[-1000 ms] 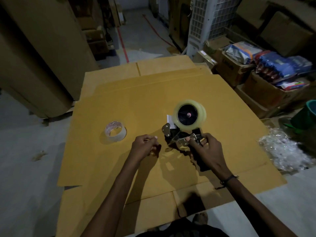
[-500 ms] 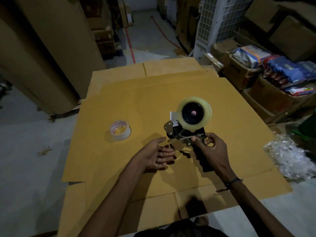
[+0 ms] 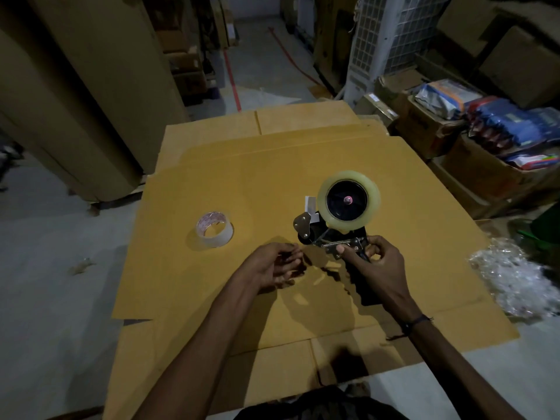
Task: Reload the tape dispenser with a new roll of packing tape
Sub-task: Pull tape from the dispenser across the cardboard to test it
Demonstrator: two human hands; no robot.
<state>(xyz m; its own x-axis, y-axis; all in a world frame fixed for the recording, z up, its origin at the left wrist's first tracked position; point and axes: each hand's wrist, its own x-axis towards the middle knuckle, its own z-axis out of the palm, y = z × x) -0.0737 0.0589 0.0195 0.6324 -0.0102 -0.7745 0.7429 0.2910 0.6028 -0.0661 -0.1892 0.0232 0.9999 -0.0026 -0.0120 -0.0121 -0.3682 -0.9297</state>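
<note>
A dim storeroom with a grey concrete floor [image 3: 54, 298] surrounds flattened yellow-brown cardboard sheets [image 3: 242, 183] spread across the middle of the frame. Just right of centre, the right hand [image 3: 378, 268] grips the handle of a black-and-metal tape dispenser [image 3: 327, 234], hiding most of that handle; a full roll of clear packing tape [image 3: 348, 201] sits on its black hub. Left of the dispenser, the left hand [image 3: 272, 265] hovers with fingers loosely curled, and whether it pinches anything is too dark to tell. A nearly spent clear tape roll [image 3: 214, 229] lies flat on the cardboard at centre left. At upper right, open brown cartons [image 3: 472, 171] hold blue and white packets [image 3: 509, 125]. Crumpled clear plastic wrap [image 3: 515, 277] is cut off at the right edge.
</note>
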